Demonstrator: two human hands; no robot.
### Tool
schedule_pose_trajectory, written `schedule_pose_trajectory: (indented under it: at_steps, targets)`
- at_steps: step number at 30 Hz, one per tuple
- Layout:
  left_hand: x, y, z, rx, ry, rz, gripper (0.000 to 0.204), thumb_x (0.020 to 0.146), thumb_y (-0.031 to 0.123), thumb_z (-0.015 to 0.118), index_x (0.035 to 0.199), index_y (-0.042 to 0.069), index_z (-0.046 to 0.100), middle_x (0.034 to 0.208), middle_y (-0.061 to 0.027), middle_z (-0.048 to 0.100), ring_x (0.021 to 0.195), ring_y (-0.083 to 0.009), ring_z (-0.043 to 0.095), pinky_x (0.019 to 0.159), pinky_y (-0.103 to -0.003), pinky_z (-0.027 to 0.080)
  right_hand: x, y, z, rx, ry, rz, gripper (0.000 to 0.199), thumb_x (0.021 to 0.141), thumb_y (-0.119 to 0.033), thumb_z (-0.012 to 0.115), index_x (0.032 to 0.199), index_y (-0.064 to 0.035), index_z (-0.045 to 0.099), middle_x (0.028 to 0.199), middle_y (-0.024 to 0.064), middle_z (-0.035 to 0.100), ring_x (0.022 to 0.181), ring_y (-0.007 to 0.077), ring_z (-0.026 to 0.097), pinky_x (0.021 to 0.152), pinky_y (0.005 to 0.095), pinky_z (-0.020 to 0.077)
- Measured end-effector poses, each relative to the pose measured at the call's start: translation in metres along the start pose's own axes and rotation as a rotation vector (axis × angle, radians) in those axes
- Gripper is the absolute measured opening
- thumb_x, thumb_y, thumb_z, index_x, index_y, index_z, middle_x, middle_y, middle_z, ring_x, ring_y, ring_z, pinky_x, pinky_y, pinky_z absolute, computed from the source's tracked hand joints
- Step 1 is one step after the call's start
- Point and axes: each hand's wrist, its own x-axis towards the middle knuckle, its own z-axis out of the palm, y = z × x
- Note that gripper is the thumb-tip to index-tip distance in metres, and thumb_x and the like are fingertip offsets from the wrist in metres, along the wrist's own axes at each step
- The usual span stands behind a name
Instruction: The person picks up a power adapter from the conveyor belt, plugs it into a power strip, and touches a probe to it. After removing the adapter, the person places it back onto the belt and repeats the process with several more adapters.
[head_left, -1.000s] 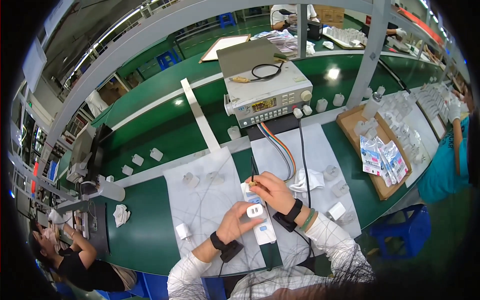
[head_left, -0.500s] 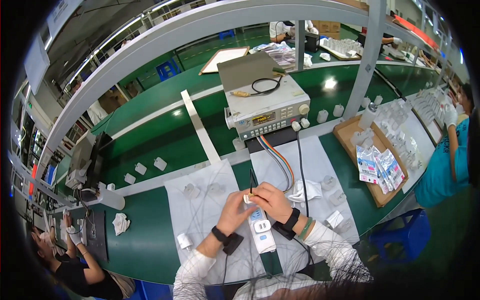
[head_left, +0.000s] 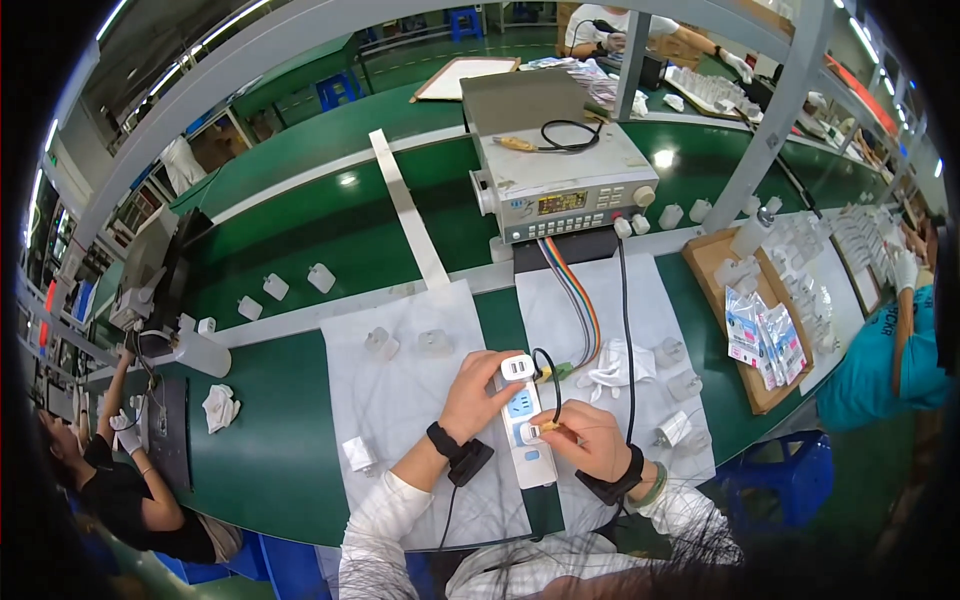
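A white power strip [head_left: 535, 468] with blue sockets lies lengthwise in front of me. At its far end is a white USB charger [head_left: 516, 368]. My left hand [head_left: 474, 398] grips this charger, with thumb and fingers at its side. A second white charger [head_left: 529, 434] sits in the strip, nearer to me. My right hand [head_left: 598, 440] pinches a yellow USB plug [head_left: 546, 426] against this charger's port face; how deep it is in cannot be seen. The plug's black cable [head_left: 556, 375] loops up to a yellow and green connector [head_left: 556, 372] by the ribbon wires.
A grey test instrument [head_left: 560, 180] with a lit display stands behind the strip. White cloths [head_left: 400, 400] cover the bench on both sides, with several chargers on them. At right is a cardboard tray [head_left: 712, 262] with packets. Co-workers sit left and right.
My right hand has moved from the strip's far end toward me, bringing the yellow plug to the nearer charger. My left hand stays at the far charger. The instrument's display has changed.
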Motion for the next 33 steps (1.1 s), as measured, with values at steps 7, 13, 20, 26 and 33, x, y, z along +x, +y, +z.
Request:
schedule_pose_trajectory:
  at_steps: [7,13,20,26,33]
  targets:
    - [0.053,0.043,-0.052,-0.059,0.37,0.151,0.049,0.079,0.009,0.069,0.126,0.011,0.057,0.101,-0.0083,0.057,0.099,-0.0247,0.056,0.085,-0.029,0.045,-0.002,0.008,0.001,-0.06,-0.003,0.033,0.02,0.084,-0.014,0.069,0.104,-0.0095,0.068,0.08,0.0052,0.055,0.062,0.0144,0.055,0.055,0.0257,0.0445]
    - [0.159,-0.003,-0.106,0.686,0.024,0.022,0.037,0.074,0.019,0.069,0.11,0.013,0.063,0.1,-0.0083,0.064,0.094,-0.03,0.062,0.078,-0.039,0.051,0.001,0.013,0.007,0.012,-0.067,-0.01,0.021,0.084,-0.015,0.07,0.103,-0.0073,0.067,0.081,0.0044,0.055,0.064,0.0138,0.057,0.057,0.0238,0.0448]
    - [0.203,-0.046,-0.08,0.962,-0.304,-0.162,0.025,0.073,0.018,0.067,0.098,0.015,0.065,0.103,-0.008,0.066,0.095,-0.031,0.064,0.073,-0.045,0.053,-0.002,0.017,0.005,0.156,-0.063,0.021,0.026,0.081,-0.01,0.072,0.106,-0.0075,0.067,0.08,0.0037,0.055,0.068,0.0133,0.058,0.06,0.024,0.0469]
    - [0.186,-0.077,-0.17,1.569,-0.4,-0.163,0.023,0.09,0.021,0.051,0.108,0.021,0.064,0.114,-0.0029,0.06,0.109,-0.024,0.059,0.082,-0.045,0.05,-0.003,0.017,0.001,0.134,-0.114,0.052,0.031,0.081,-0.005,0.072,0.11,-0.0113,0.067,0.08,0.0039,0.055,0.07,0.0135,0.059,0.062,0.0247,0.0481]
    - [0.122,-0.155,-0.223,1.522,-0.213,-0.507,0.027,0.093,0.023,0.048,0.118,0.016,0.056,0.113,-0.0074,0.057,0.106,-0.0251,0.059,0.078,-0.043,0.053,0.0,0.015,0.003,0.122,-0.097,0.054,0.027,0.083,-0.012,0.071,0.11,-0.0112,0.067,0.081,0.0037,0.055,0.068,0.0144,0.058,0.061,0.0255,0.0469]
